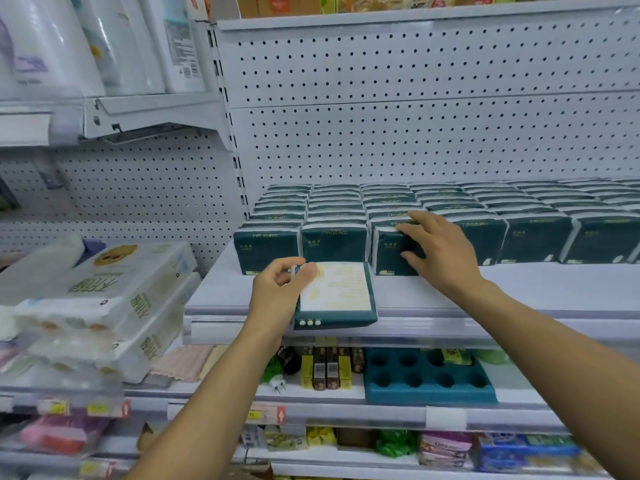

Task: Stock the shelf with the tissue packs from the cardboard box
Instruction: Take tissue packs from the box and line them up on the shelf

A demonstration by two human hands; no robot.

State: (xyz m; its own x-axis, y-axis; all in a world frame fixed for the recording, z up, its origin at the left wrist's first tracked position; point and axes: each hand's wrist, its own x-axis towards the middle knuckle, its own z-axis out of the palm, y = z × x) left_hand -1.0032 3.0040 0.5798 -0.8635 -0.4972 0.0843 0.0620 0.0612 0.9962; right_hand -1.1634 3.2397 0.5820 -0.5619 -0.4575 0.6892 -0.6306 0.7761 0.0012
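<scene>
Several rows of dark green tissue packs (pixel 450 206) stand upright on the white shelf (pixel 485 292). My right hand (pixel 436 251) grips the front pack of the third row (pixel 389 252), fingers over its top and thumb on its front face. My left hand (pixel 280 296) holds another dark green tissue pack (pixel 337 296) by its left edge; this pack lies flat at the shelf's front, its white label facing up, just in front of the second row. The cardboard box is not in view.
White pegboard (pixel 415 98) backs the shelf. To the left, stacked white paper packs (pixel 114 299) lean on a neighbouring shelf. Below sit a teal foam tray with holes (pixel 429 379), small boxes (pixel 325 368) and packaged goods. Bare shelf surface lies in front of the rows on the right.
</scene>
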